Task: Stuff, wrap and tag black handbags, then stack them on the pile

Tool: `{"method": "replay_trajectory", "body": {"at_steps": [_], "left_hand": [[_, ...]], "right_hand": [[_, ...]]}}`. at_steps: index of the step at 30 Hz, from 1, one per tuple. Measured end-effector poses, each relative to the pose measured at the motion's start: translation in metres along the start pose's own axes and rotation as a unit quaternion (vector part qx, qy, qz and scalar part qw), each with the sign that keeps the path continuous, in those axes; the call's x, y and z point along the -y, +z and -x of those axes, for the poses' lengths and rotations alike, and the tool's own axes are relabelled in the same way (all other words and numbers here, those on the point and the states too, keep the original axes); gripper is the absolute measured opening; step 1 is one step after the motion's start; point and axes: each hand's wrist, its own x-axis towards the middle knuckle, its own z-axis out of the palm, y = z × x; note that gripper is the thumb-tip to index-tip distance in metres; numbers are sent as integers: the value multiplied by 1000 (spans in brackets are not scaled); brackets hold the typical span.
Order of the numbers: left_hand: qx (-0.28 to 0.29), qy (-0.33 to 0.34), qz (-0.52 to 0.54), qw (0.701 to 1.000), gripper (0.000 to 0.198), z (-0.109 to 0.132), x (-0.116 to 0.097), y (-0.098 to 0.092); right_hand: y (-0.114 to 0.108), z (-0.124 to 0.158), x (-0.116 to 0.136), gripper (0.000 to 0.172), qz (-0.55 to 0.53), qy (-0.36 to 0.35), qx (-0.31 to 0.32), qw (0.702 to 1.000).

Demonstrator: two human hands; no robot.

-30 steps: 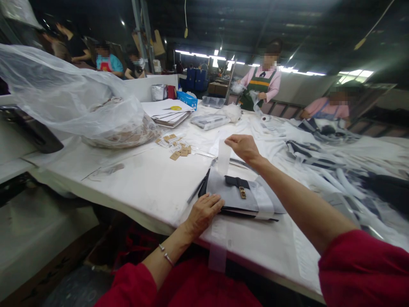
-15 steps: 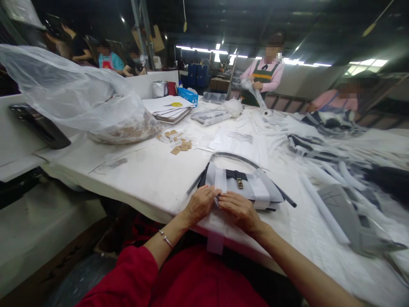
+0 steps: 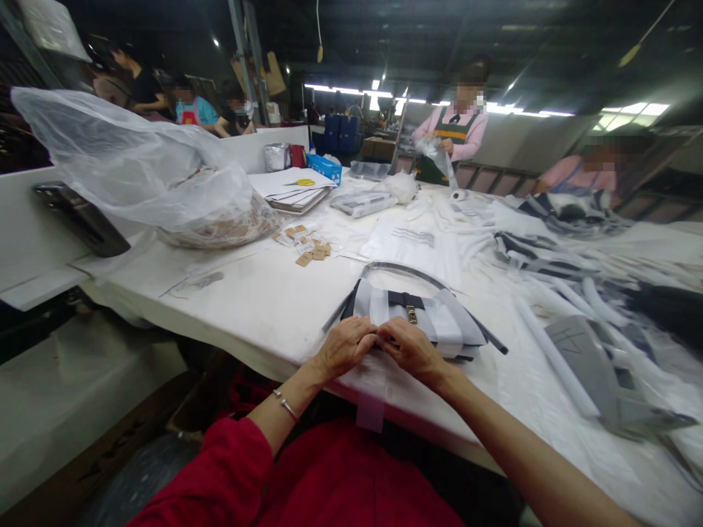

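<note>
A handbag (image 3: 450, 322) lies on the white-covered table in front of me, with pale covering over its flap, a dark tab with a gold clasp, and a dark strap arched behind. A translucent white strip (image 3: 378, 301) runs across the bag's left part, and its loose end hangs past the table edge. My left hand (image 3: 347, 347) is closed at the bag's front edge, fingers on this strip. Beside it, my right hand (image 3: 411, 350) pinches the same strip, its fingertips meeting the left ones. The fingers hide the exact spot they grip.
Tan tags (image 3: 313, 254) lie beyond the bag. A large clear plastic bag (image 3: 209, 197) stands at left near a dark bottle (image 3: 82, 219). Yellow scissors (image 3: 304, 182) rest on stacked sheets. A grey tape dispenser (image 3: 601, 373) sits at right. A co-worker (image 3: 453, 132) handles plastic across the table.
My right hand has curled more, its knuckles rising, and its fingertips have drawn in against the left hand at the strip. The handbag stays in place.
</note>
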Motion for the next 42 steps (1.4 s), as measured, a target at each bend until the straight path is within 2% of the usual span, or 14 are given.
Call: {"method": "replay_trajectory", "body": {"at_steps": [5, 9, 13, 15, 19, 22, 28, 30, 33, 35, 39, 42], "left_hand": [[4, -82, 35, 996, 31, -5, -4, -8], [2, -99, 37, 994, 28, -7, -5, -8], [9, -112, 46, 993, 25, -8, -4, -9], [7, -127, 50, 991, 26, -8, -3, -11], [33, -127, 87, 988, 31, -12, 0, -18], [50, -118, 91, 988, 27, -13, 2, -18], [-11, -133, 35, 990, 11, -9, 2, -2], [-26, -125, 20, 992, 9, -7, 3, 3], [-30, -70, -25, 997, 19, -4, 5, 7], [-33, -34, -58, 997, 19, -2, 7, 9], [-61, 0, -77, 995, 16, 0, 10, 14], [-85, 23, -76, 993, 20, 2, 12, 19]], "right_hand": [[1, -1, 0, 3, 11, -8, -3, 1000], [-4, -2, 0, 3, -24, 8, -3, 1000], [-11, -4, 1, 15, -77, 56, 20, 995], [-12, -5, 1, 16, -78, 63, 19, 995], [-6, -4, 1, 10, -64, 38, 1, 997], [-2, -3, -1, 7, -48, 22, -3, 999], [1, -5, 4, 7, 58, -25, 7, 998], [4, -6, 5, 9, 91, -40, 3, 995], [9, -6, 4, 11, 134, -66, -1, 989], [14, -5, 1, 14, 161, -81, -8, 984], [24, -4, -3, 23, 212, -85, -33, 973], [25, -4, 0, 28, 205, -77, -37, 975]]}}
